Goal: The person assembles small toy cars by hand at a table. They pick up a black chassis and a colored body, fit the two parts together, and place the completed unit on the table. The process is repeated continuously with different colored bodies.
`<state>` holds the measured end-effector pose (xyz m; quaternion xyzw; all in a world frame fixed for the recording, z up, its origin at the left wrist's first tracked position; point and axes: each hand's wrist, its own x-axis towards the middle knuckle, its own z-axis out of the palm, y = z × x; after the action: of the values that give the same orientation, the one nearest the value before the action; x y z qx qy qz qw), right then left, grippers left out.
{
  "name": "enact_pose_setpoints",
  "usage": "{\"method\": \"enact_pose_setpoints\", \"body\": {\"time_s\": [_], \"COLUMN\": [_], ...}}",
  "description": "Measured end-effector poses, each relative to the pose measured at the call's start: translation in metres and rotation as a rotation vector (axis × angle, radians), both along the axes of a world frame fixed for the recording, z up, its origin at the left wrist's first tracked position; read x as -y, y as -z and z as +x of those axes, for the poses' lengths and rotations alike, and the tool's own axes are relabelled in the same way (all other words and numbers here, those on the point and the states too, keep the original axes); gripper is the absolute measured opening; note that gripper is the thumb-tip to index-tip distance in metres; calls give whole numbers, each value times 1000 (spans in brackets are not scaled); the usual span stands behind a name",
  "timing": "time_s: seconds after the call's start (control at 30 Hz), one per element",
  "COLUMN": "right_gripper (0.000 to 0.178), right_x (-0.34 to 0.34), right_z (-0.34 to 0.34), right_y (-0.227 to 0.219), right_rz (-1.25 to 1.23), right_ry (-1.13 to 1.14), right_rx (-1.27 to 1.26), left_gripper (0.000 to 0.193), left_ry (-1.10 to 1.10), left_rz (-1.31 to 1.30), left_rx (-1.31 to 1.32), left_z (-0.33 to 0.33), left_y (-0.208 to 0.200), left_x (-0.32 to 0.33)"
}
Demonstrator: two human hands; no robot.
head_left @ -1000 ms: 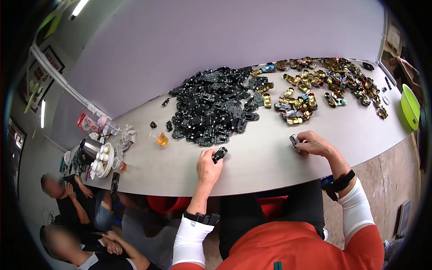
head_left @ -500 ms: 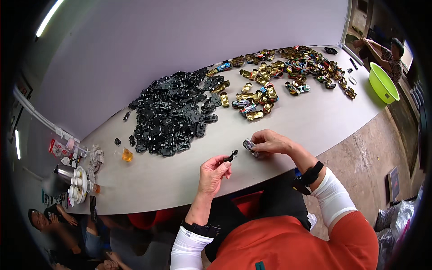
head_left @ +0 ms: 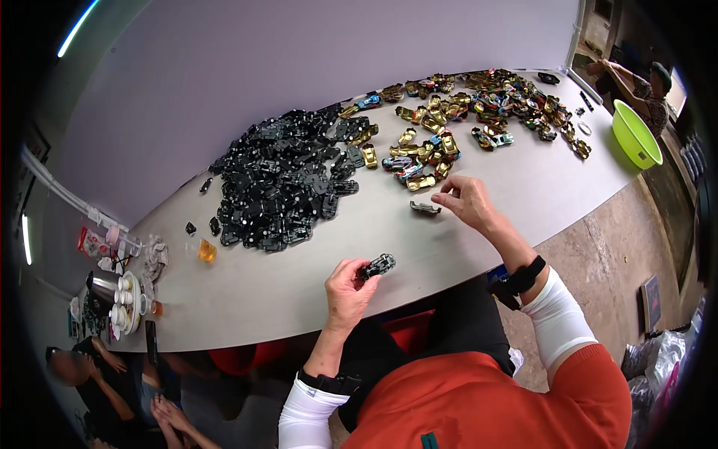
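My left hand (head_left: 347, 295) is closed on a black toy car chassis (head_left: 380, 266), pinched between thumb and fingers above the table's near edge. Just beyond and to the right, a toy car body shell (head_left: 425, 209) rests on the table, its colours hard to make out. The curved fingers of my right hand (head_left: 470, 203) hover at that shell's right end, with nothing visible between them. A big heap of black chassis (head_left: 277, 179) covers the left middle of the table. Gold and multicoloured toy car bodies (head_left: 422, 157) lie in a cluster beyond my right hand.
More car bodies (head_left: 508, 97) are piled along the wall at the far right. A lime green basin (head_left: 636, 135) sits at the right end. On the left stand a cup of amber drink (head_left: 206, 251) and a tray of white cups (head_left: 134, 303). Other people sit at lower left.
My right hand has moved forward and let go of the car body shell, now on the table. In my left hand the chassis has turned and shows more of its face.
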<state>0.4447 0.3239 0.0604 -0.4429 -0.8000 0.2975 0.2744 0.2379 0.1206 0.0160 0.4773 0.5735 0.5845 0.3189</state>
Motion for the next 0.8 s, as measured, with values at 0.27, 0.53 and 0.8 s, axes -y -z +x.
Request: {"method": "enact_pose_setpoints", "body": {"time_s": [0.27, 0.53, 0.8], "right_gripper": [11, 12, 25], "right_x": [75, 96, 35], "right_z": [-38, -51, -4], "right_y": [27, 28, 10], "right_rz": [-1219, -1379, 293], "right_ry": [-342, -297, -164], "right_rx": [-570, -691, 36], "left_gripper": [34, 36, 22], "left_ry": [14, 44, 233], "left_rz": [59, 226, 67], "left_rx": [353, 754, 1022], "left_z": [21, 25, 19], "left_y": [-21, -13, -5], "left_x": [-6, -7, -10]}}
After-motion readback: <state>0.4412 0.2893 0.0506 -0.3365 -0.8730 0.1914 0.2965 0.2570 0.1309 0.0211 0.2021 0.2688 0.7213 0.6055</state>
